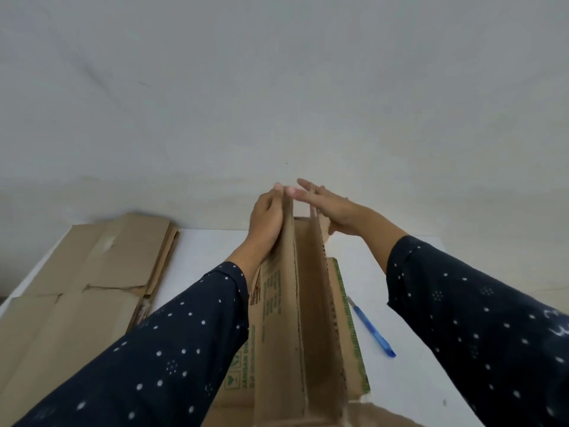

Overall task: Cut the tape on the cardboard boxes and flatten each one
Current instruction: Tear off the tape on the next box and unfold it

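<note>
Both hands press a brown printed cardboard box (277, 334) standing on the white surface (200, 257). The left hand (268, 217) and right hand (329, 208) lie straight-fingered against its opposite upright panels.

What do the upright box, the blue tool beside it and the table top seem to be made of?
The box: brown corrugated cardboard, matte; fluting shows along its cut top edges, and there is green print on its side. The blue tool: probably glossy plastic, slightly translucent, with a thin greyish tip, perhaps metal. The table: smooth white matte surface; laminate or painted board, cannot tell.
</note>
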Demonstrator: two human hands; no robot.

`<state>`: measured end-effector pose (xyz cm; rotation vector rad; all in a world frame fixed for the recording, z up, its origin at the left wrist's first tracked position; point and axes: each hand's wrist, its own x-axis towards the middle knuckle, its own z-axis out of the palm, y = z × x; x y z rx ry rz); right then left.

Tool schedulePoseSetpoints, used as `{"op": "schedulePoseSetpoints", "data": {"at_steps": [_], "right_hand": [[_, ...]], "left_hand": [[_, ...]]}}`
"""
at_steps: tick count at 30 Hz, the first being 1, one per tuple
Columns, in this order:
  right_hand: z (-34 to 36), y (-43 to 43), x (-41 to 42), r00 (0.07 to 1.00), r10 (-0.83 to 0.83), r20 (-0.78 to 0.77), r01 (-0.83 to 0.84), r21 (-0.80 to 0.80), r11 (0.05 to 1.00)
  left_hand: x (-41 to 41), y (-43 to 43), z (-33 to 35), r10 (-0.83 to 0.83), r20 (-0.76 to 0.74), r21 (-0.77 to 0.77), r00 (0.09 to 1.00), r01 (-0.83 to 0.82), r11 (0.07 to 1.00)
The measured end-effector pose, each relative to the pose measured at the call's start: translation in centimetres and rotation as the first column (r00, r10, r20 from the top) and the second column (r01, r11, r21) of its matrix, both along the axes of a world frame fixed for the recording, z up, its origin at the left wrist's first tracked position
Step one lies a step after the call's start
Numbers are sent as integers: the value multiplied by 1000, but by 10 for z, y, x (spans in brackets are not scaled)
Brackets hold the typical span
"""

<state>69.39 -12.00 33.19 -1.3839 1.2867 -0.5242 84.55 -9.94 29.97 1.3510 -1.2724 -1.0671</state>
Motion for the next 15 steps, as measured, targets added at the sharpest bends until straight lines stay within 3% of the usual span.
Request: {"op": "schedulePoseSetpoints", "data": {"at_steps": [2, 4, 6, 8, 10, 12, 15], "right_hand": [[-3, -5, 7, 1000, 11, -27, -11, 0, 1000], [-3, -7, 10, 1000, 5, -7, -5, 10, 1000], [-1, -6, 12, 1000, 11, -20, -11, 9, 1000], [3, -3, 14, 999, 16, -34, -17, -13, 1000], [3, -1, 15, 999, 15, -42, -17, -37, 999], [2, 4, 16, 999, 0, -53, -2, -50, 999], [4, 10, 16, 998, -1, -58, -4, -88, 996]], "left_hand": [[6, -1, -3, 297, -124, 107, 947, -285, 953], [22, 2, -7, 455, 19, 242, 890, -445, 862], [43, 8, -14, 245, 336, 340, 910, -359, 869], [59, 18, -17, -80, 505, 497, 859, -214, 841], [69, 27, -14, -305, 445, 713, 842, -128, 689], [75, 36, -9, -411, 276, 855, 869, -26, 518], [85, 38, -11, -233, 27, 873, 972, 91, 479]]}}
